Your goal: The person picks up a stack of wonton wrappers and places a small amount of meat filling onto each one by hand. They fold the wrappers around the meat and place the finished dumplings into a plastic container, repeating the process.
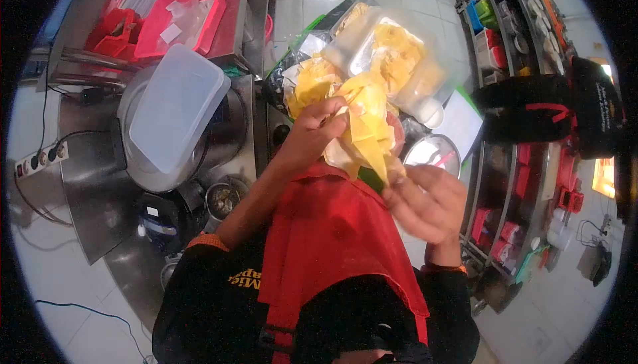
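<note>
My left hand (322,128) is closed on a loose bunch of thin yellow sheets that look like wonton wrappers (365,121), held in front of the red apron. At the bunch's lower right corner, the fingertips of my right hand (428,201) pinch the tip of one wrapper. Beyond the left hand lies a heap of more yellow wrappers (312,85) on plastic. A clear plastic container (362,61) holds further yellow wrappers (395,55). Something pinkish, partly hidden, shows behind the held bunch.
To the right are a round metal-rimmed dish (433,154) and a white sheet or board (460,124). On the left counter a translucent plastic box (179,108) rests over a large round pot, near a pink basket (212,25). Metal shelving (508,211) stands at right, beside another person (531,98).
</note>
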A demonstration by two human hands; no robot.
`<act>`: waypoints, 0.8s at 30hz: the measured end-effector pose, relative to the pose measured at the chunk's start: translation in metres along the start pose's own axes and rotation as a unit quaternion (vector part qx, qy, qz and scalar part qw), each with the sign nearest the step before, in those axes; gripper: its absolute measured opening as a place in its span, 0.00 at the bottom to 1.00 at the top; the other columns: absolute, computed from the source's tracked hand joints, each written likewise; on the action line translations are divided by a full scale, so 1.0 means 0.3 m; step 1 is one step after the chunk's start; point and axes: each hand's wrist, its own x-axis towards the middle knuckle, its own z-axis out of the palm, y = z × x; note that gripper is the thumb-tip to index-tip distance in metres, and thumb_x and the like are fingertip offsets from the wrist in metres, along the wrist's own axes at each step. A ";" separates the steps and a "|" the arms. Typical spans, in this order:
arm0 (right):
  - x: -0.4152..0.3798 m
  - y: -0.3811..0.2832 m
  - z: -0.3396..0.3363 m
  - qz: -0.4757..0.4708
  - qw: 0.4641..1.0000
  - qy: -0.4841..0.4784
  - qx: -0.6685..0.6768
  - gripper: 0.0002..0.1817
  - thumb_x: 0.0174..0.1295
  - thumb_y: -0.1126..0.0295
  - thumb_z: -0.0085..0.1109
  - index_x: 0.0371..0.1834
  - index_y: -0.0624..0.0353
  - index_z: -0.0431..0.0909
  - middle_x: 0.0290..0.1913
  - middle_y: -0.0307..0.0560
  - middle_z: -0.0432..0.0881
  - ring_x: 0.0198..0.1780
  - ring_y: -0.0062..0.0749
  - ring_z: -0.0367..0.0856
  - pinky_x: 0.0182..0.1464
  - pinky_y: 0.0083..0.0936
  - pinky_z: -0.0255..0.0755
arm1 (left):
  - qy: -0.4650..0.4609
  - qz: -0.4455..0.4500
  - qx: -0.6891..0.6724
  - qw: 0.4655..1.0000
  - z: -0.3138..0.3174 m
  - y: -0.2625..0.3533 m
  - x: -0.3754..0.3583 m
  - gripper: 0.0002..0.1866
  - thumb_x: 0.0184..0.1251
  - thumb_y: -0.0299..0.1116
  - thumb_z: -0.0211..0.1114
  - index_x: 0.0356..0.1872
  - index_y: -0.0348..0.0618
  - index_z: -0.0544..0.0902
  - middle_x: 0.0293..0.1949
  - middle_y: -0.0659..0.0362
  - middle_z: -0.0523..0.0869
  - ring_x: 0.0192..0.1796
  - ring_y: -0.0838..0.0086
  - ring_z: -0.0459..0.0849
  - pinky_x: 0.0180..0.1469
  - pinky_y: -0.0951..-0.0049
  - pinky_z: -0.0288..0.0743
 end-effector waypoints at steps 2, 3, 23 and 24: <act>-0.018 0.027 -0.007 0.069 0.997 0.027 0.029 0.17 0.43 0.82 0.74 0.37 0.58 0.82 0.39 0.44 0.83 0.34 0.35 0.85 0.35 0.28 0.79 | -0.012 -0.011 0.021 1.000 -0.003 0.016 0.006 0.12 0.67 0.30 0.58 0.47 0.38 0.81 0.41 0.62 0.83 0.43 0.81 0.81 0.47 0.78 0.75; -0.038 0.037 -0.014 0.095 0.994 0.025 0.048 0.15 0.45 0.84 0.71 0.37 0.61 0.81 0.40 0.47 0.84 0.35 0.38 0.85 0.39 0.29 0.80 | -0.012 -0.010 0.020 1.000 0.004 0.035 0.003 0.12 0.67 0.30 0.58 0.47 0.38 0.81 0.41 0.62 0.83 0.43 0.81 0.81 0.47 0.78 0.75; -0.016 0.013 0.003 0.184 0.973 0.028 0.138 0.13 0.47 0.82 0.71 0.38 0.65 0.83 0.39 0.50 0.87 0.34 0.38 0.85 0.37 0.28 0.81 | 0.031 -0.018 -0.125 0.991 0.016 0.060 -0.006 0.05 0.65 0.27 0.65 0.39 0.39 0.84 0.36 0.65 0.84 0.38 0.84 0.81 0.42 0.79 0.76; -0.005 0.000 -0.009 0.149 0.983 0.005 0.105 0.13 0.46 0.80 0.73 0.37 0.64 0.84 0.39 0.50 0.87 0.35 0.38 0.86 0.36 0.29 0.82 | 0.031 -0.018 -0.126 0.991 0.017 0.056 -0.004 0.05 0.65 0.27 0.65 0.39 0.39 0.84 0.36 0.65 0.84 0.38 0.84 0.81 0.42 0.79 0.76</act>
